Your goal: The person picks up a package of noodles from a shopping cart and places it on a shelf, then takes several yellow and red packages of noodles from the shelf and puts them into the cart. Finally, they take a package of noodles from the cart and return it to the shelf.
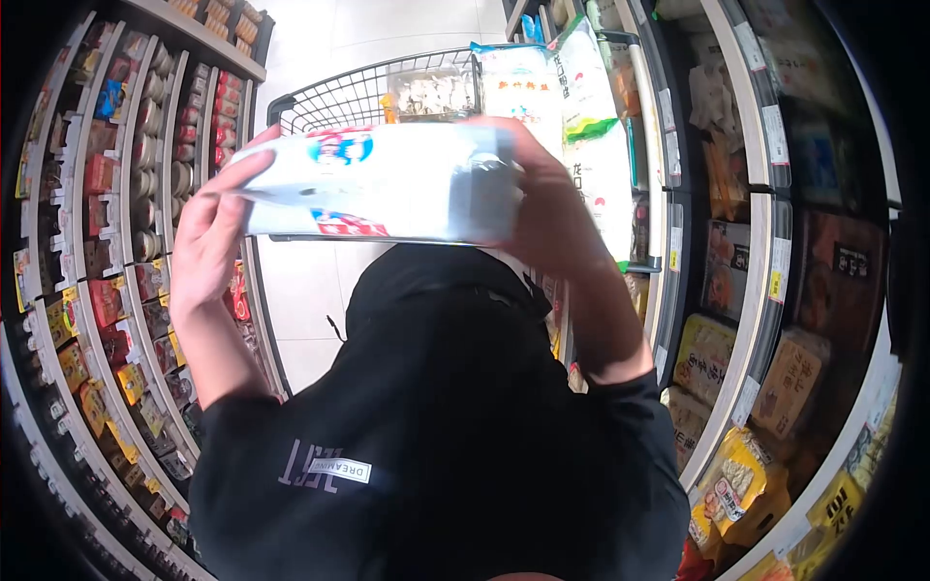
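A long white packet [397,194] with blue and red print is stretched crosswise in front of my chest, partly blurred. My left hand [211,228] grips its left end, with the thumb and fingers closed on the edge. At the other end, by a clear, shiny patch of wrapping, my right hand [547,198] is closed on it; its fingers are smeared and partly hidden. Just beyond and under the packet is a black wire shopping cart [325,97]. In the cart lie a clear-topped pack of pale pieces [433,92] and large white bags with green trim [596,165].
Shelves of small packaged goods [107,300] rise close on my left. On my right, shelves with price labels [756,252] hold bags and packs, including a yellow bag [736,489] low down. Pale floor tiles [310,305] show between the shelves and my body.
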`<state>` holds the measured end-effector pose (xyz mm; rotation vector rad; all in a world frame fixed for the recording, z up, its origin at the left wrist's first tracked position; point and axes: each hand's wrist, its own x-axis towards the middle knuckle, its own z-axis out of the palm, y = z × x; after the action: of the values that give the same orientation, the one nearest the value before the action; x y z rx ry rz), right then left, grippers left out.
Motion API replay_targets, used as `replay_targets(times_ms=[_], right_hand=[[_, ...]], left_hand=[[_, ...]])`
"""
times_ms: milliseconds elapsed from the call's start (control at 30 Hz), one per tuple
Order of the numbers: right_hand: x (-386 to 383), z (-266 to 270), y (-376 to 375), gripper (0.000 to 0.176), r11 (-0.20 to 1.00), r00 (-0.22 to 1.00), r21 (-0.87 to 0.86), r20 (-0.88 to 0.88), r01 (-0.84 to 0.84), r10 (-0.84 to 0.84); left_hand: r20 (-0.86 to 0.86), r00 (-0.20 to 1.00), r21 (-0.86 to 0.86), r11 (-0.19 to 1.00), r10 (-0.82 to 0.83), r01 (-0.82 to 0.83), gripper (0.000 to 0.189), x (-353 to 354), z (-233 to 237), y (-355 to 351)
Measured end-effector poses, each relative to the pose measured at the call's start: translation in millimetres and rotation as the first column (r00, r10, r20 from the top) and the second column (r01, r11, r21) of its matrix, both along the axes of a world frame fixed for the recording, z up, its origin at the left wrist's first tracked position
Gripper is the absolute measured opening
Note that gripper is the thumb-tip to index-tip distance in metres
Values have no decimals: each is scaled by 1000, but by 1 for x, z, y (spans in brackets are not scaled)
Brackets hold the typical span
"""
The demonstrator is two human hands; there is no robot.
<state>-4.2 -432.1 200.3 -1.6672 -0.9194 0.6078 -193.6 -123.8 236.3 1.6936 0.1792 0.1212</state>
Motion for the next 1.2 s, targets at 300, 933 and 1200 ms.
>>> replay_targets(times_ms=[300, 933, 1200], right_hand=[[14, -126, 71, 62, 952, 969, -261, -139, 161, -202], [-59, -80, -58, 25, 906, 834, -412, -463, 99, -301], [-62, -76, -53, 20, 845, 863, -524, -372, 108, -341]], left_hand=[[-281, 904, 97, 946, 323, -308, 43, 2, -126, 29], [-595, 763, -295, 814, 254, -500, 52, 95, -396, 31], [-622, 664, -297, 660, 415, -690, 63, 129, -452, 31]])
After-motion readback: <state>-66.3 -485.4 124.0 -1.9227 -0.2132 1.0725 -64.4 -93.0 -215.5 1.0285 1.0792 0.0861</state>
